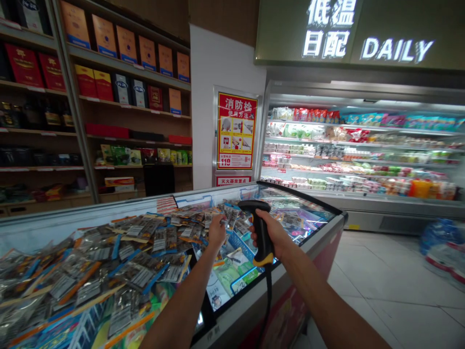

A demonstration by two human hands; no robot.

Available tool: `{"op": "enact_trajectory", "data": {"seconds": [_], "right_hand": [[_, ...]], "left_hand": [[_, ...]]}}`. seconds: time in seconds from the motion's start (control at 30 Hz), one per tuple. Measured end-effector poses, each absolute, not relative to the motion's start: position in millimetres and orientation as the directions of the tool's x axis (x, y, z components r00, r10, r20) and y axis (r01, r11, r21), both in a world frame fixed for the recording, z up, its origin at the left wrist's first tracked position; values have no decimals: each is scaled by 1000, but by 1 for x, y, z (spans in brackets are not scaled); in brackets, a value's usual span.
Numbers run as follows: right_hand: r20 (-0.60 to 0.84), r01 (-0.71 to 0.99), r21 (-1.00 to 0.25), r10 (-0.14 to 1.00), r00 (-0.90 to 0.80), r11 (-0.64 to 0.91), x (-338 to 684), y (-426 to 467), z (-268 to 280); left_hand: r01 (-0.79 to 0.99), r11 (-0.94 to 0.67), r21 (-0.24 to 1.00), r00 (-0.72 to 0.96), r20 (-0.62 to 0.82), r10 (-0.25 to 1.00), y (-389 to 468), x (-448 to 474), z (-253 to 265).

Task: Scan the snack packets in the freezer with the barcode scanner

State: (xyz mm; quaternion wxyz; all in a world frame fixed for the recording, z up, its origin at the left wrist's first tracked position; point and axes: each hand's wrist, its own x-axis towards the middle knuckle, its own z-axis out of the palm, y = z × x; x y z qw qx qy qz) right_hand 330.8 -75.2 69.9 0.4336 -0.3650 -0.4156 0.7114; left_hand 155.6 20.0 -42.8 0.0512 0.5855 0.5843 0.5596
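Observation:
My right hand (275,231) is wrapped round the grip of a black barcode scanner (262,237) with yellow trim at its base. The scanner's head points left, and its cord hangs down in front of the freezer. To its left, my left hand (217,234) is closed at the edge of a small clear packet (211,216), partly hidden by the fingers. Many similar packets (140,228) with white labels and blue or orange edges lie heaped on the glass top of the chest freezer (336,220), mostly left of my hands.
Under the glass are a blue basket (241,246) and green packages (236,266). Shelves (134,65) of boxes stand back left, beside a red fire-hydrant sign (237,131). A lit refrigerated display (356,155) lines the back right. Wrapped large bottles (441,237) stand on the floor at right.

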Motion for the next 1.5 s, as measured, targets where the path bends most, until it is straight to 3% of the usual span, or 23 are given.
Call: {"op": "enact_trajectory", "data": {"seconds": [0.2,0.4,0.63,0.97,1.13,1.3,1.5], "right_hand": [[-175,-283,-916,916,-361,-286,327,-74,68],[-86,-197,-971,965,-247,-136,336,-68,64],[-114,-285,-948,987,-113,-142,376,-46,59],[-131,-321,-941,990,47,-109,419,-17,44],[-148,-329,-938,984,96,-109,437,-7,34],[-177,-354,-927,977,123,-123,452,0,23],[-194,-372,-918,974,115,-139,464,7,13]], "left_hand": [[652,-297,697,-324,611,722,21,155,-49],[691,-237,683,-348,601,720,19,151,-40],[750,31,660,-487,521,701,25,128,6],[853,288,435,-504,546,669,25,105,20],[937,150,315,-316,580,751,51,156,17],[977,-97,191,2,443,897,78,228,-19],[994,9,110,-45,335,941,77,201,-42]]}}
